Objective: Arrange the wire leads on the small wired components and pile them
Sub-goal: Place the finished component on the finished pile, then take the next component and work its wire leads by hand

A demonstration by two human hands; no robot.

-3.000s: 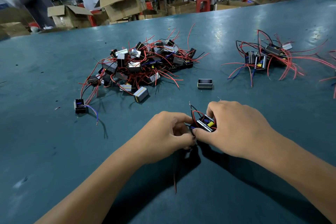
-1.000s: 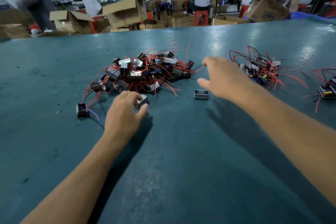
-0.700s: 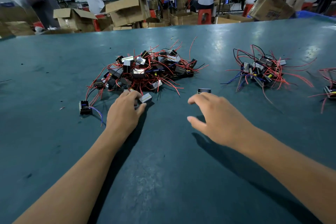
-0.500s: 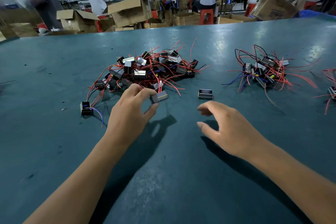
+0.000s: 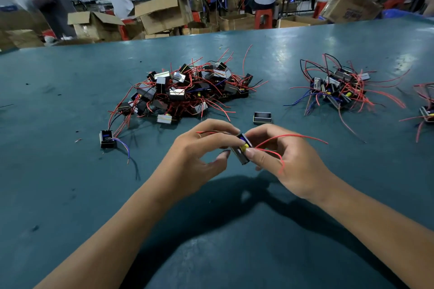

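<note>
The teal surface (image 5: 70, 195) fills most of the frame. Upper centre sits the big heap (image 5: 185, 91) of unsorted components with red leads tangled through it; at upper right is the smaller pile (image 5: 338, 89). A lone black frame (image 5: 262, 118) lies between them, just above my hands. At centre frame, off the surface, my left hand (image 5: 199, 159) and right hand (image 5: 288, 164) meet on one small component (image 5: 242, 150). My left fingers (image 5: 223, 134) pinch its upper end and a dark lead; my right fingers (image 5: 252, 152) curl round its other side, a red lead (image 5: 293, 136) arcing out over them. As I see it, tugging that lead hard could strain its joint, or a loose pinch could drop the part.
</note>
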